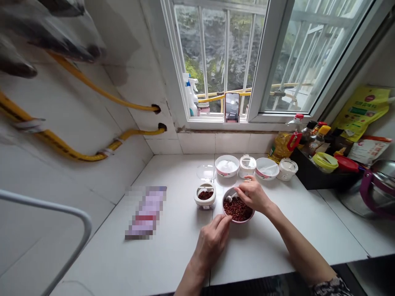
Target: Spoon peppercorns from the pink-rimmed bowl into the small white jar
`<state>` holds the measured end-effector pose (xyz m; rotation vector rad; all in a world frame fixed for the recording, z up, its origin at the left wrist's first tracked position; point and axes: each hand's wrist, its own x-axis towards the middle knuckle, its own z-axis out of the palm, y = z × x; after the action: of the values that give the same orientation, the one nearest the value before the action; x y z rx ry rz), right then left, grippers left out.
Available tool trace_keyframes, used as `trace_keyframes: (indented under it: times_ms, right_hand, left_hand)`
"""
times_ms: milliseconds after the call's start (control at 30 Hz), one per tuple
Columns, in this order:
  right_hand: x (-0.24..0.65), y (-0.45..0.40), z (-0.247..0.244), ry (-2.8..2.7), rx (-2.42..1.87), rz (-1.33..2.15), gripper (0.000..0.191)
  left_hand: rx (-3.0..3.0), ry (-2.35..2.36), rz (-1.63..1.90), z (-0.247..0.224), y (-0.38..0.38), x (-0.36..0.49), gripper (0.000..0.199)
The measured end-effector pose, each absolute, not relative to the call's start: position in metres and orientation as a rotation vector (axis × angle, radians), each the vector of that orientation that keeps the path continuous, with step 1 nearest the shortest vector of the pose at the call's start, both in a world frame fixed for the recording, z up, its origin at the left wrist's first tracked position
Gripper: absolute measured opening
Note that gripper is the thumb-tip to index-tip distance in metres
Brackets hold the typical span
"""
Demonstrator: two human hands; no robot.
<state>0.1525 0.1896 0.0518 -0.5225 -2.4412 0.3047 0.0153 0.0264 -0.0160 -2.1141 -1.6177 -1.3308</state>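
Observation:
My right hand [254, 195] pinches the handle of a small white spoon [229, 198], whose scoop end is inside a bowl [240, 222]. Reddish-brown grains that look like Sichuan peppercorns [239, 209] fill much of this bowl. At its near left rim, the fingers of my left hand [215, 235] grip the edge. Just left of the bowl stands an open seasoning jar [205, 203] with a white collar, holding similar dark red grains [205, 195]. A clear round lid [206, 172] lies behind that jar.
Along the back stand a bowl of white powder [227, 169], a white-lidded jar [247, 165], another bowl [267, 172] and a clear jar [287, 169]. Oil and sauce bottles [282, 144] crowd the right corner. A blurred purple packet [147, 212] lies left. A phone [232, 106] leans at the window.

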Motion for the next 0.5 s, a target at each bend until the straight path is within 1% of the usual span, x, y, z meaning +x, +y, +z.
trace_keyframes:
  times_ms: [233,500]
  right_hand:
    - [0.154,0.187,0.043,-2.337,-0.605,0.414,0.043]
    - [0.152,0.183,0.032,-2.313,-0.652,0.580,0.046]
  left_hand:
    - [-2.146,-1.628,-1.353,-0.016,0.026,0.015,0.030]
    - [-2.136,-1.629,-1.343,-0.018,0.026,0.015,0.028]
